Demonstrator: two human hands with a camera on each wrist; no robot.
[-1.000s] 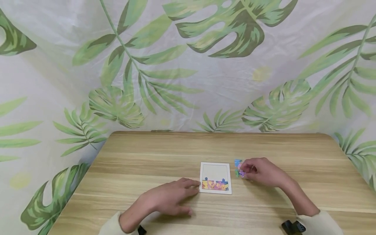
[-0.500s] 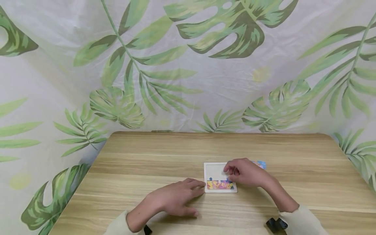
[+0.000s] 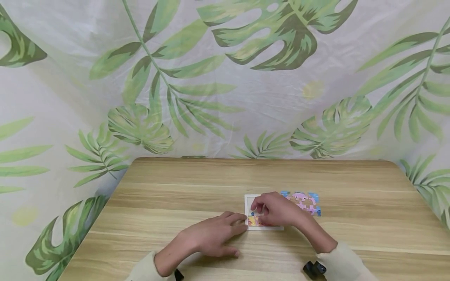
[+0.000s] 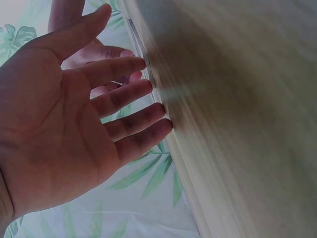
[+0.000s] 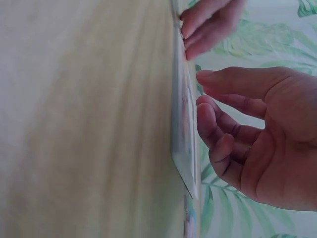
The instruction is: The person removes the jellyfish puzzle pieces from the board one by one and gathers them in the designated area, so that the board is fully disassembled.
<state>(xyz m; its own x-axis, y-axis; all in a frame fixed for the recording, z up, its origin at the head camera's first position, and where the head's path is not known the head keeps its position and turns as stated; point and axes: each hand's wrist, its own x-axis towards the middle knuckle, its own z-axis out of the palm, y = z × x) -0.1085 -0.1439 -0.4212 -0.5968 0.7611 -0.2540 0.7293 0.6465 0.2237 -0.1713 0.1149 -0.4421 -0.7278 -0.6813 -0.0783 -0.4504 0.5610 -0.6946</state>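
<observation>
A white-bordered puzzle tray (image 3: 246, 201) lies on the table, its bottom row filled with yellow and pink pieces. My left hand (image 3: 215, 235) lies flat with straight fingers, fingertips against the tray's left edge. Above the tray, my right hand (image 3: 281, 209) is bent and hides the tray's right part. Between its thumb and fingers a thin pale edge of a puzzle piece (image 4: 117, 83) shows in the left wrist view; its picture is hidden. The right wrist view has the right hand (image 5: 262, 136) with curled fingers just over the tray (image 5: 179, 124).
Right of the tray, loose puzzle pieces (image 3: 313, 197) in pink and blue lie close together, partly behind the right hand. The wooden table (image 3: 183, 175) ends at a leaf-patterned cloth (image 3: 197, 117) behind it.
My right hand has moved left from the loose pieces to over the tray, uncovering the pieces. The tray and left hand have shifted slightly right.
</observation>
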